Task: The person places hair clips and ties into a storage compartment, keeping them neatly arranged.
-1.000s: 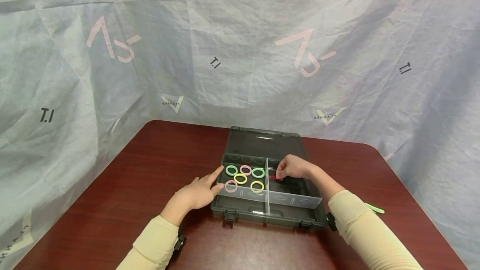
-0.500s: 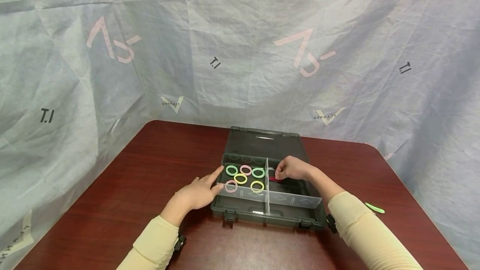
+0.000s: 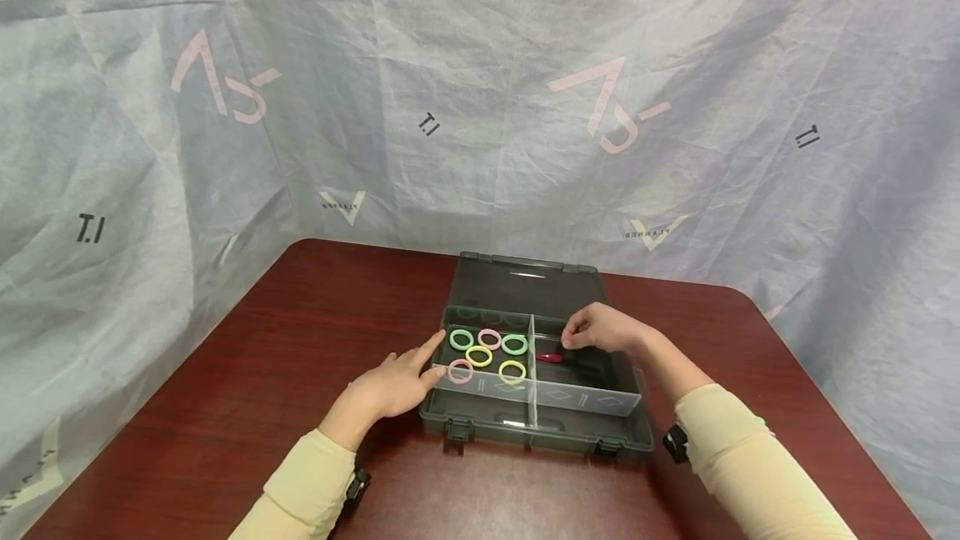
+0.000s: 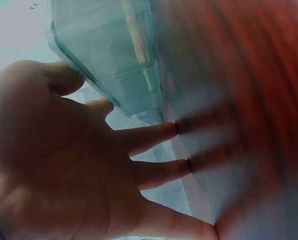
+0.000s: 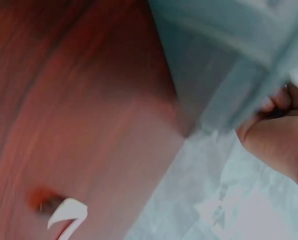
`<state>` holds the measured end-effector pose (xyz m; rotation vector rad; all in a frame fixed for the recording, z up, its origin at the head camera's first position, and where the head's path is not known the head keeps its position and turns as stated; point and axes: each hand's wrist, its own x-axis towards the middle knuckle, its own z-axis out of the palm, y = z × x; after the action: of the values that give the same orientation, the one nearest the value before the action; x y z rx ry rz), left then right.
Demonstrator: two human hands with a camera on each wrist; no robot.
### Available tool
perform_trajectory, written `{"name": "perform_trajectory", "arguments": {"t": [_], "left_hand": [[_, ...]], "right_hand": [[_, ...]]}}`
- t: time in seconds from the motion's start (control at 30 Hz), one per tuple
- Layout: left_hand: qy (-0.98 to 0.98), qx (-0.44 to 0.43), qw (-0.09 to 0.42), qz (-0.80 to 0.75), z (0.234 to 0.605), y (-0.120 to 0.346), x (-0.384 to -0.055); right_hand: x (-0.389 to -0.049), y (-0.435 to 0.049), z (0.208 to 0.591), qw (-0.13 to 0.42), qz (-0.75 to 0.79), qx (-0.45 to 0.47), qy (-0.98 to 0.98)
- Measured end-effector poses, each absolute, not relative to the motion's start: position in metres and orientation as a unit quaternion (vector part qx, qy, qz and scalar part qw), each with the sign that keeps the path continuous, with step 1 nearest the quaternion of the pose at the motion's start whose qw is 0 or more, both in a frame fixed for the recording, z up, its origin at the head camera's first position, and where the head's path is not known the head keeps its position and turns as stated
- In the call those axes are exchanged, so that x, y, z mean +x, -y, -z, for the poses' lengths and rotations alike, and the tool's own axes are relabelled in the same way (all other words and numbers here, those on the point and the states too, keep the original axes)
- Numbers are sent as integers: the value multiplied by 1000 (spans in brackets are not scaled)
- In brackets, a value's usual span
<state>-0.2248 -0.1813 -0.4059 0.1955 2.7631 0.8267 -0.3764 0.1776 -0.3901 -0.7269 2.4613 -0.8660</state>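
A small red clip (image 3: pixel 550 357) lies in the upper right compartment of a dark see-through box (image 3: pixel 555 438), close to the upright partition (image 3: pixel 532 340). The right hand (image 3: pixel 606 327) hangs just to the right of and above it, its fingers loosely bent and nothing visible in their grasp — a narrow gap shows between fingertips and clip. The right wrist view is blurred and the box hides most of the fingers there, so it adds little.

In the upper left compartment lie two green rings (image 3: pixel 461 349), two pink rings (image 3: pixel 489 348) and two yellow rings (image 3: pixel 478 366). A clear divider (image 3: pixel 585 398) with diamond marks runs across the box below them. The left hand (image 3: pixel 390 387) is at the box's left side, fingers straight and spread, gripping nothing, with the index finger and thumb at the wall.

The open lid (image 3: pixel 525 286) lies back toward the top of the frame. The box stands on a dark red bench (image 3: pixel 337 298); pale sleeves (image 3: pixel 738 448) enter from the lower corners, and a printed cloth (image 3: pixel 480 65) hangs behind — creased throughout.
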Motion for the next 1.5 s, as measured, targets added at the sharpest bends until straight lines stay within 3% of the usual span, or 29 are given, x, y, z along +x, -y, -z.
{"name": "perform_trajectory", "arguments": {"t": [0.43, 0.83, 1.5], "left_hand": [[-944, 69, 131, -295, 399, 182, -222], [-944, 71, 130, -296, 402, 184, -222], [-945, 80, 124, -293, 401, 182, -222]], "right_hand": [[-370, -268, 363, 189, 345, -214, -894], [-354, -342, 392, 317, 378, -199, -847], [-341, -373, 412, 291, 323, -147, -888]]}}
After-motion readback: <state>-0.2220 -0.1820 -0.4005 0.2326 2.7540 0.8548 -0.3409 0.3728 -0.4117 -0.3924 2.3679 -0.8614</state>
